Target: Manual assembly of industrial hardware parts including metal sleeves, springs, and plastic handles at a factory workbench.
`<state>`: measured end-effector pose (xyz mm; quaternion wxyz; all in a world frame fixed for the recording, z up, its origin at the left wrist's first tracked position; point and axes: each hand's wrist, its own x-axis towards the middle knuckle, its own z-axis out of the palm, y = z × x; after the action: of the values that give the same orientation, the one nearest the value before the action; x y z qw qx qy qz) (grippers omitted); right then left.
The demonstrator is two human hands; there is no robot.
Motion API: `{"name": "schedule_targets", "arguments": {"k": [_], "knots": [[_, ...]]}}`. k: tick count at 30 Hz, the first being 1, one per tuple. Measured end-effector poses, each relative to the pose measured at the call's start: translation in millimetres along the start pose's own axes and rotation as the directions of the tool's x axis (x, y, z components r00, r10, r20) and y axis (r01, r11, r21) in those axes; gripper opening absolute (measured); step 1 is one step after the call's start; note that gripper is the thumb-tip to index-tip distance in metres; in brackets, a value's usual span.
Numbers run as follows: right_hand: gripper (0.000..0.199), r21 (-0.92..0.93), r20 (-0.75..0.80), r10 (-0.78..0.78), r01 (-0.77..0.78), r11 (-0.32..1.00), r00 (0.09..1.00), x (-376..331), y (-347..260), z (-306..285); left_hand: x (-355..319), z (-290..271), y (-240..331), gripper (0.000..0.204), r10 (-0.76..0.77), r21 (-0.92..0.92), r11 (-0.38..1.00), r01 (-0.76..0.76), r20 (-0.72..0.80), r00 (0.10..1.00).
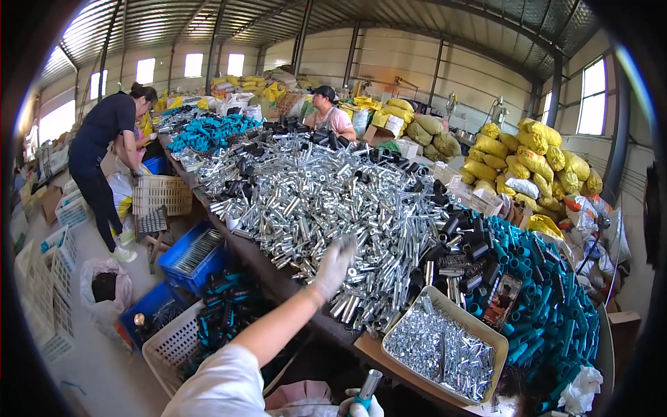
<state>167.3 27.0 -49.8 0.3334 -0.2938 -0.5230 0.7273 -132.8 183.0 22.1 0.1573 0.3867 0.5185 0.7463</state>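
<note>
A: State the position of your left hand (335,264).

B: Your left hand, in a white glove, is stretched out at frame centre over the pile of silver metal tubes (326,194) on the long desk (278,281). The fingers are spread and released; nothing is grasped. The pile lies within arm's reach of you, so the hand can likely pick from its near edge.

A: And your right hand (358,406)?

B: At the bottom edge, right of centre. It is clenched on 1 metal tube with a teal sleeve (368,386), held upright and close to your body, probably for working on it.

A: What surrounds the hands?

B: A tan tray of small silver fittings (445,347) sits at lower right, just beside the tube pile. Teal sleeved tubes (549,299) are heaped at right, black sleeves (465,236) between the 2 heaps. A white crate (170,347) of dark finished pieces stands below the desk edge at lower left. 2 other people work at the far end, upper left and upper centre.
</note>
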Motion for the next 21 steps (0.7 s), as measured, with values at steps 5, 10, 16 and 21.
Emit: {"name": "schedule_targets", "arguments": {"k": [5,10,16,21], "knots": [[0.040,-0.227,-0.044,-0.150,0.136,0.964,0.988,15,25,-7,-166,-30,25,0.031,-0.164,-0.141,0.947,0.289,0.560,0.812],[0.044,-0.650,0.125,-0.317,0.319,0.690,0.940,15,9,1,-213,-39,40,0.029,-0.301,0.023,0.952,0.304,0.236,0.924],[0.045,-0.688,0.139,-0.392,0.374,0.622,0.909,15,-5,7,-206,-42,62,0.032,-0.116,0.244,0.968,0.053,0.252,0.961],[0.046,-0.803,0.178,-0.437,0.386,0.454,0.882,9,-14,9,-216,-35,67,0.028,-0.251,0.172,0.962,0.213,0.247,0.936]]}}
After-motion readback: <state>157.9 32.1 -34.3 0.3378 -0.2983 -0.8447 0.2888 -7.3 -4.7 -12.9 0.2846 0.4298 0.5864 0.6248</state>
